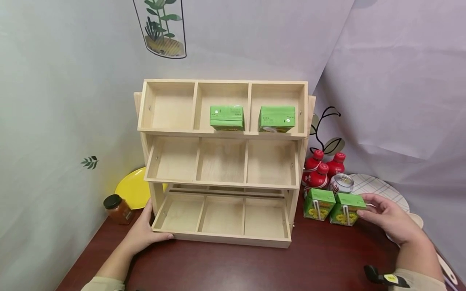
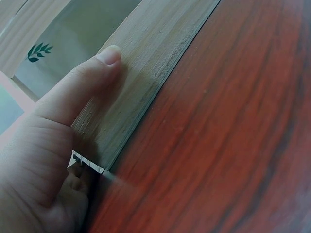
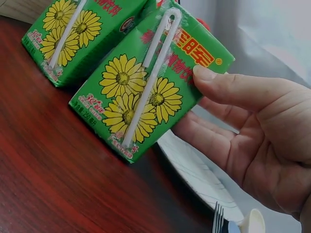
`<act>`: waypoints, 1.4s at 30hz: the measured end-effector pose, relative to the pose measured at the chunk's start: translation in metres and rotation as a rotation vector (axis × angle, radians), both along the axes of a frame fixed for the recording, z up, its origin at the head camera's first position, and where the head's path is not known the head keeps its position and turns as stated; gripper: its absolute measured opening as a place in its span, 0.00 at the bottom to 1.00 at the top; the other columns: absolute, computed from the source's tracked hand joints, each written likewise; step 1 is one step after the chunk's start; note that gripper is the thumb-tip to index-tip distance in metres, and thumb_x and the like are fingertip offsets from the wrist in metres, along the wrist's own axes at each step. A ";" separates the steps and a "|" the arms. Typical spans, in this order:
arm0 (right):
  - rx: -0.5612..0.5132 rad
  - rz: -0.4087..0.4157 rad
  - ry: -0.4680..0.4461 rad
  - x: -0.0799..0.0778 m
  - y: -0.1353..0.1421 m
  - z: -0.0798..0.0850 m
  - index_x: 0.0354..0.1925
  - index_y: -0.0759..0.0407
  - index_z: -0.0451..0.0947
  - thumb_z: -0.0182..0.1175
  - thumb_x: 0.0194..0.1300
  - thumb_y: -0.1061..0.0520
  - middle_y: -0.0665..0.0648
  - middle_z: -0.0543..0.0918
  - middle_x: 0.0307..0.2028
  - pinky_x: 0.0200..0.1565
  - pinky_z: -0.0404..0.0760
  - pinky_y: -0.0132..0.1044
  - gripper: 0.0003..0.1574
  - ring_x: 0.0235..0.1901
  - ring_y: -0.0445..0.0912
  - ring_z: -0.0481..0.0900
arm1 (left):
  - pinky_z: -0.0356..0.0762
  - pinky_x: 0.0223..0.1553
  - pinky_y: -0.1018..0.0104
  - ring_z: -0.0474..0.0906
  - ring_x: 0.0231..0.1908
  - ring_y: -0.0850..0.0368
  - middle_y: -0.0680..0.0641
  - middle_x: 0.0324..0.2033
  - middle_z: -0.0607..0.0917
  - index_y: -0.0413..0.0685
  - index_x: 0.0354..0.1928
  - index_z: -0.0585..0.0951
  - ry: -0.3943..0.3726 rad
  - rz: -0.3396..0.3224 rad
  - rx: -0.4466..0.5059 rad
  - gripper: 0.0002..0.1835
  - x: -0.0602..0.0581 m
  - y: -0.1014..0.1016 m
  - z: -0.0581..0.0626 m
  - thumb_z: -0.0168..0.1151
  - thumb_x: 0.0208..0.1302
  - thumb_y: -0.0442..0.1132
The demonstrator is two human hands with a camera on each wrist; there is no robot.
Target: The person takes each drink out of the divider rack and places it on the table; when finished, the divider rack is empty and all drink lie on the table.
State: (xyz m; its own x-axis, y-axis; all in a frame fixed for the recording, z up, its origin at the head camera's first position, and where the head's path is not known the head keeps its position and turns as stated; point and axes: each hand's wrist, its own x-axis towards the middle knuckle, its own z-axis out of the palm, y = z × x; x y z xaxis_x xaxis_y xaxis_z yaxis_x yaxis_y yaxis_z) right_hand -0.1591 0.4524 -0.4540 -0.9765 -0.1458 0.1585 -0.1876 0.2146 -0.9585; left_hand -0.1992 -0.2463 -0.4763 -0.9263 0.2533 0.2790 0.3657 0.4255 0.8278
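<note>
A wooden three-tier display rack (image 1: 222,237) stands on the table. My left hand (image 1: 146,232) grips its lower left corner, the thumb lying along the front board (image 2: 141,73) of the bottom tier and the other fingers round the side. On the right, my right hand (image 1: 391,218) pinches a green drink carton (image 1: 344,210) by its right side, thumb on the front near the top edge. Yellow flowers and a wrapped bent straw show on this carton (image 3: 160,97) in the right wrist view. A matching carton (image 1: 317,204) stands close on its left.
Two green cartons, one left (image 1: 227,117) and one right (image 1: 277,117), sit in the rack's top tier. Red-capped bottles (image 1: 316,178) and a can (image 1: 342,183) stand behind the lower cartons, near a checked plate (image 1: 378,188). At left are a jar (image 1: 118,209) and a yellow plate (image 1: 132,188).
</note>
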 end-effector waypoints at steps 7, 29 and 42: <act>-0.050 0.020 0.001 -0.001 0.000 -0.003 0.55 0.59 0.71 0.57 0.63 0.75 0.48 0.83 0.46 0.41 0.80 0.31 0.24 0.47 0.37 0.81 | 0.58 0.54 0.82 0.63 0.60 0.46 0.39 0.66 0.63 0.54 0.76 0.46 0.003 -0.002 0.008 0.72 0.001 0.000 0.002 0.86 0.30 0.38; -0.015 -0.427 0.207 -0.002 -0.022 0.029 0.60 0.67 0.71 0.66 0.58 0.70 0.47 0.82 0.46 0.40 0.76 0.21 0.31 0.42 0.34 0.81 | 0.59 0.53 0.82 0.64 0.59 0.45 0.39 0.66 0.63 0.55 0.76 0.46 0.018 0.004 -0.013 0.72 0.000 0.000 0.002 0.86 0.29 0.39; -0.257 -0.731 0.446 -0.005 -0.065 0.074 0.47 0.75 0.79 0.69 0.51 0.73 0.53 0.86 0.36 0.40 0.76 0.23 0.22 0.37 0.40 0.83 | 0.59 0.54 0.82 0.64 0.59 0.47 0.39 0.67 0.62 0.53 0.76 0.45 0.008 0.003 -0.004 0.73 0.001 0.000 0.000 0.86 0.29 0.37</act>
